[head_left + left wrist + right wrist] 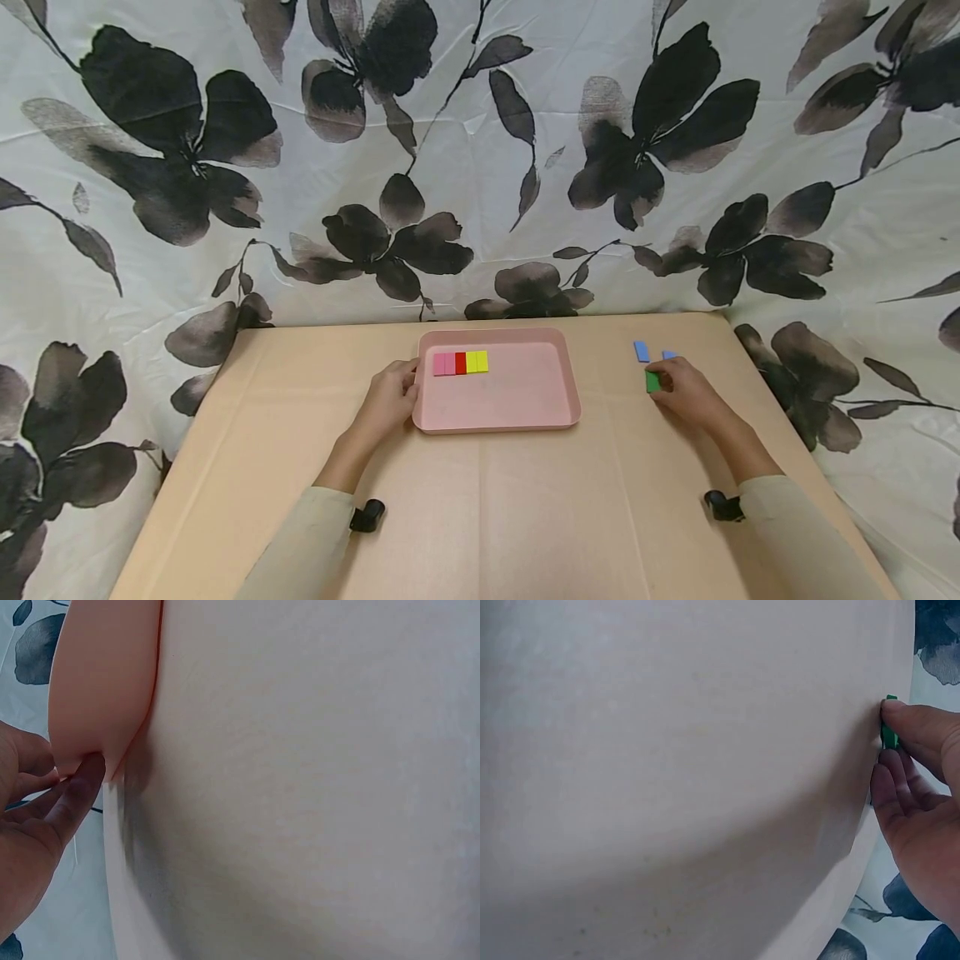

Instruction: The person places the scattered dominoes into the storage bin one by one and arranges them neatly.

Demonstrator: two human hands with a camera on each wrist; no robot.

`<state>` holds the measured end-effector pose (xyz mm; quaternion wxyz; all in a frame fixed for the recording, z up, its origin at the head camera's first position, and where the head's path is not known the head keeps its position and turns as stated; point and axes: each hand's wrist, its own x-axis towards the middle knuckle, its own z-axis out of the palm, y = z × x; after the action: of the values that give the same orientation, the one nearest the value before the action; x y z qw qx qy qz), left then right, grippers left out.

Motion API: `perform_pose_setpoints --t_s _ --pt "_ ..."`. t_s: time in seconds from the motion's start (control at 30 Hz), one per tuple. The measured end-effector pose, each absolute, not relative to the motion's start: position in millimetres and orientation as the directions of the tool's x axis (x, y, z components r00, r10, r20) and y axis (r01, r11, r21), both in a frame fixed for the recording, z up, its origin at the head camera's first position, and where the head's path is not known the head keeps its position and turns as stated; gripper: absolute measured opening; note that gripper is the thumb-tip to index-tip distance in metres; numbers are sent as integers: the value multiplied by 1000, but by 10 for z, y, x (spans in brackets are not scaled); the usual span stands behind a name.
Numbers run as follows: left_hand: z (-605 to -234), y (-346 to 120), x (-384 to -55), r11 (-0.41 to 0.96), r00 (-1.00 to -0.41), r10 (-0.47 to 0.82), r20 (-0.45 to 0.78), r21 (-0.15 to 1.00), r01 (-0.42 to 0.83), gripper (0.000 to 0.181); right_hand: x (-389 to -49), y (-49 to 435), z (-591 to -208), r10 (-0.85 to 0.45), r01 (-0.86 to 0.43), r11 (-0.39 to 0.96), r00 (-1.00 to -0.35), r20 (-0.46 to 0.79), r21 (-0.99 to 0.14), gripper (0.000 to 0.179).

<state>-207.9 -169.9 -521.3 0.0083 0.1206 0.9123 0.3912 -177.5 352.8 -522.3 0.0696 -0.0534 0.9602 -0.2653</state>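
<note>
On the table lies a pink tray (517, 407). Its left rim is pinched between the thumb and fingers of my left hand (390, 396); the left wrist view shows the thumb against the tray's corner (105, 682). Inside the tray, near its upper left, a row runs from two pink tiles (444, 364) through a red tile (461, 363) to two yellow tiles (477, 362). Over at the right, my right hand (688, 392) pinches a small green tile (652, 382) by thumb and fingertips. Beyond that hand are two blue tiles (641, 351), one partly hidden by the fingers.
A beige covering spreads over the table (517, 517), whose far edge runs just behind the tray. Behind and beside it hangs a white cloth (480, 158) with dark flowers. Dark wrist devices (367, 516) show at both sleeves.
</note>
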Motion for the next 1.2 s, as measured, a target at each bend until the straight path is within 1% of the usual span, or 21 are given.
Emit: perform_pose_setpoints --t_s 0.17,0.37,0.53,0.8,1.03,1.2 --pt "-5213 -1695 -2098 659 -969 235 80 719 220 48 -1794 3559 -5229 -107 -37 864 -988 -112 -502 45" --pt "-5201 -1688 -2115 661 -972 225 70 722 205 49 -1818 3524 -5197 -96 -23 852 -989 -113 -523 49" --pt "-5194 -1683 -2129 666 -971 223 84 714 214 48 -1837 3428 -5124 -95 -26 834 -991 -98 -551 51" --pt "-5219 -1689 -2137 665 -975 209 79 719 201 49 -1972 3179 -5027 -124 -94 813 -992 -14 -575 46" --pt "-5211 -1687 -2163 668 -974 216 75 716 203 48 -2123 2952 -4958 -136 -115 783 -991 13 -611 47" --pt "-5196 -1680 -2176 669 -974 216 66 717 196 48 -2225 2761 -4920 -174 -167 757 -983 51 -632 47"
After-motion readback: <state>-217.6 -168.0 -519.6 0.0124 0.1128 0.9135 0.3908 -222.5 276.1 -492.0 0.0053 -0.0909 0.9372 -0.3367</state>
